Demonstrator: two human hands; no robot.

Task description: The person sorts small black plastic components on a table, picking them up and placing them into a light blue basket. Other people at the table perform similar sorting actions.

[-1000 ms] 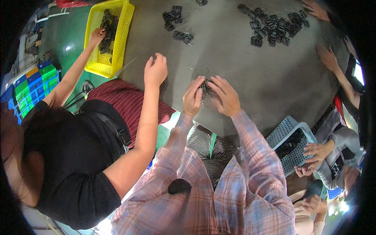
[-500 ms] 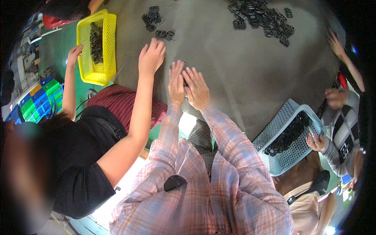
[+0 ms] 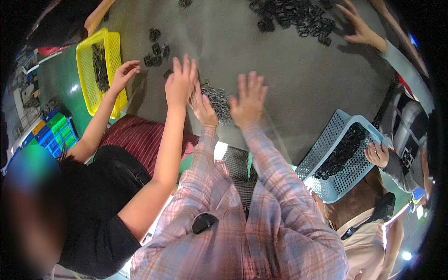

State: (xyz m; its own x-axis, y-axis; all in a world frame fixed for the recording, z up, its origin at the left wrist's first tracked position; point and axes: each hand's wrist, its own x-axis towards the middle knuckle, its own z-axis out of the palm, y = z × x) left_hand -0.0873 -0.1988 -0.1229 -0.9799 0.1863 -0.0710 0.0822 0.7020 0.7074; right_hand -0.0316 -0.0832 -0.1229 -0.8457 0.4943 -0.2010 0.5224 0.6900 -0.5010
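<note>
Between my two hands on the grey table (image 3: pixel 303 84) lies a small heap of thin, silvery, wire-like metal pieces (image 3: pixel 217 105); their exact kind is too small to tell. My left hand (image 3: pixel 204 111) rests along the heap's left side, fingers stretched out. To the right of the heap is my right hand (image 3: pixel 248 102), its fingers spread and slightly blurred, holding nothing. A co-worker's hand (image 3: pixel 180 83) in front of my left fingertips partly hides them.
Black link-like parts (image 3: pixel 298 18) are heaped at the far side, with several more (image 3: pixel 156 56) farther left. A yellow basket (image 3: pixel 116 70) stands left, a light-blue basket (image 3: pixel 322 135) right, both holding black parts. Co-workers' arms (image 3: pixel 161 149) reach in from left and right.
My hands were together and have moved apart, the left one leftward and the right one rightward. The metal heap now shows between them. At the far right a co-worker's hand reaches toward the black parts.
</note>
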